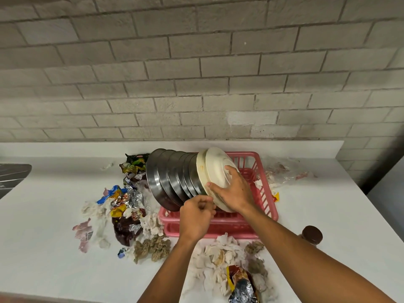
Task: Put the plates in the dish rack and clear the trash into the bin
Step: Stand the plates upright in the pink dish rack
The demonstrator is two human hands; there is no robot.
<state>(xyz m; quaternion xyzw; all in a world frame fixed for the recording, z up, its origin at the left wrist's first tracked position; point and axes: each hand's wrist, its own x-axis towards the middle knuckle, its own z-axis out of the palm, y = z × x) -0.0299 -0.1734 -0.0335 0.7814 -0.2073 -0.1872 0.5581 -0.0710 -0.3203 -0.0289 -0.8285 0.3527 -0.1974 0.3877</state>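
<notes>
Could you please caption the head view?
Right hand steadies a white plate against steel plates in the pink dish rack, trash scattered around.

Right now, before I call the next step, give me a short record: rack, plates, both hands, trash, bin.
rack: pink dish rack on the white counter
plates: steel plates and white plates stand tilted on edge in the rack
right hand: spread flat on the outermost white plate
left hand: fingers curled at the plates' lower edge; grip unclear
trash: wrappers left of rack, tissues in front
bin: not in view
</notes>
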